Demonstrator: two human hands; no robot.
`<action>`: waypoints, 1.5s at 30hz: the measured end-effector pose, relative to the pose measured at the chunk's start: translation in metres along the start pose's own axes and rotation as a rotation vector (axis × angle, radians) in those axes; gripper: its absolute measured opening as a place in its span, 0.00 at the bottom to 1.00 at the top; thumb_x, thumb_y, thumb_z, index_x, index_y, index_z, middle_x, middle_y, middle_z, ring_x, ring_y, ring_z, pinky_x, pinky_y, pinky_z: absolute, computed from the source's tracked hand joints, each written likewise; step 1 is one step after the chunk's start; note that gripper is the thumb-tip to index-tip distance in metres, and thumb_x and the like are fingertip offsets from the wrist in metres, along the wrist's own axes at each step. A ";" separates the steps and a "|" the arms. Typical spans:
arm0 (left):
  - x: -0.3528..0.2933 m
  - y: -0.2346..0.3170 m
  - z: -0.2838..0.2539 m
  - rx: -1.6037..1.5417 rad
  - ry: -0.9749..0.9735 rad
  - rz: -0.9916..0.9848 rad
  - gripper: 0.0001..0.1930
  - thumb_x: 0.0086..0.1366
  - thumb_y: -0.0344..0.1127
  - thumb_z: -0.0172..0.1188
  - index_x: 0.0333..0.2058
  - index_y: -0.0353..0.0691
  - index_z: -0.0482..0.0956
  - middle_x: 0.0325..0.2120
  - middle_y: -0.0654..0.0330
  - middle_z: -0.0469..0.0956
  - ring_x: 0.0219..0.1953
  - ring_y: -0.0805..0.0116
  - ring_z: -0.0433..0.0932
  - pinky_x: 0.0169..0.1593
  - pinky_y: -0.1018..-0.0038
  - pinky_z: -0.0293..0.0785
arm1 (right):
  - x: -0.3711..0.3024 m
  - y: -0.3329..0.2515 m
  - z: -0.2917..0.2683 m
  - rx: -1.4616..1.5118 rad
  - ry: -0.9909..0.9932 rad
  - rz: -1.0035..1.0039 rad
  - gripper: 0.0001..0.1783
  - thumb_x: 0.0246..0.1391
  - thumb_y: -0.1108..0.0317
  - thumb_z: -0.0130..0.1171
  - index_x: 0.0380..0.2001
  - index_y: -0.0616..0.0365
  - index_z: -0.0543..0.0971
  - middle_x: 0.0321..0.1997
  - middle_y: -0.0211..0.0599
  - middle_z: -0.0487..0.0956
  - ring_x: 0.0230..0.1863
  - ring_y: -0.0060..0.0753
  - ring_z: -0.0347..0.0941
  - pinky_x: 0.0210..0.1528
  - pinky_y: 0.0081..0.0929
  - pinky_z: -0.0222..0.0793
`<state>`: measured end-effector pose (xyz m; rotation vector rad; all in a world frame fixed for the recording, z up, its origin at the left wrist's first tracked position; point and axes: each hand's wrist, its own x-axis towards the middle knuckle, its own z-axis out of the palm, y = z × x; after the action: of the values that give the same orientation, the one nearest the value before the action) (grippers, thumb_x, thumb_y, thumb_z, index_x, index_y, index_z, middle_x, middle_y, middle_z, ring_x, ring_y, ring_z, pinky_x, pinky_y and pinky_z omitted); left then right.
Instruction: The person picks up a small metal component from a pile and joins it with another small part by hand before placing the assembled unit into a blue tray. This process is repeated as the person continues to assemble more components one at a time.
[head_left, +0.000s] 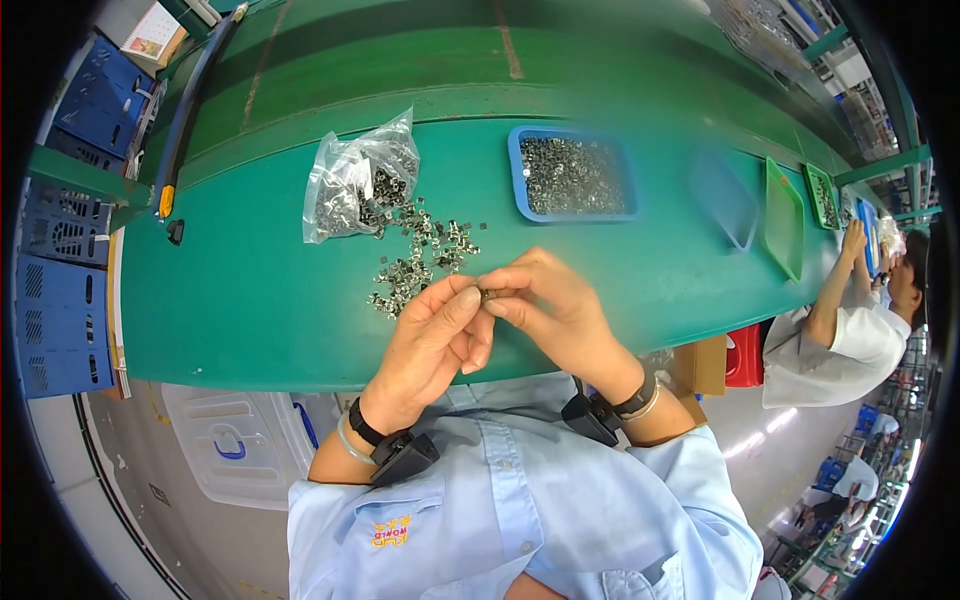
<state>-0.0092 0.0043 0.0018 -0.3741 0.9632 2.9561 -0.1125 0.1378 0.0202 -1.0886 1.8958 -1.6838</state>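
Note:
My left hand (432, 335) and my right hand (550, 305) meet above the near part of the green table (240, 310). Their thumbs and forefingers pinch a tiny dark part (486, 296) between them; most of it is hidden by the fingertips. Just beyond my hands lies a loose spread of small metal and black parts (425, 250). Those parts spill from the mouth of a clear plastic bag (335, 190). To the right of the bag, a blue tray (517, 170) holds a heap of similar small parts.
A pale blue empty-looking tray (725, 200), a green tray (783, 220) and a smaller filled green tray (822, 195) stand at the right. Another person (840, 330) works there. Blue crates (65, 325) stack at the left; a lidded clear box (235, 445) sits below the table.

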 end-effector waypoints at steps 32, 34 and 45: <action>0.000 -0.007 0.004 -0.050 0.013 0.030 0.06 0.66 0.35 0.54 0.35 0.39 0.70 0.20 0.62 0.73 0.18 0.74 0.69 0.19 0.79 0.58 | -0.012 0.015 0.003 -0.287 0.152 -0.326 0.09 0.43 0.74 0.63 0.31 0.54 0.77 0.31 0.28 0.76 0.31 0.32 0.74 0.30 0.29 0.66; 0.001 -0.008 0.003 -0.034 0.018 0.026 0.06 0.66 0.35 0.54 0.35 0.39 0.70 0.20 0.62 0.73 0.18 0.74 0.69 0.20 0.79 0.59 | -0.012 0.015 0.003 -0.278 0.152 -0.313 0.09 0.43 0.74 0.63 0.31 0.54 0.77 0.31 0.28 0.76 0.31 0.32 0.74 0.30 0.29 0.67; -0.005 0.004 0.019 0.272 0.134 0.073 0.08 0.67 0.37 0.52 0.34 0.39 0.70 0.21 0.61 0.73 0.17 0.74 0.68 0.20 0.78 0.60 | -0.008 0.003 -0.008 -0.465 0.104 -0.383 0.09 0.44 0.76 0.63 0.31 0.56 0.77 0.31 0.32 0.77 0.32 0.34 0.74 0.32 0.28 0.70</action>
<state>-0.0091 0.0127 0.0204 -0.5427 1.4010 2.8352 -0.1139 0.1491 0.0175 -1.6588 2.3358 -1.5387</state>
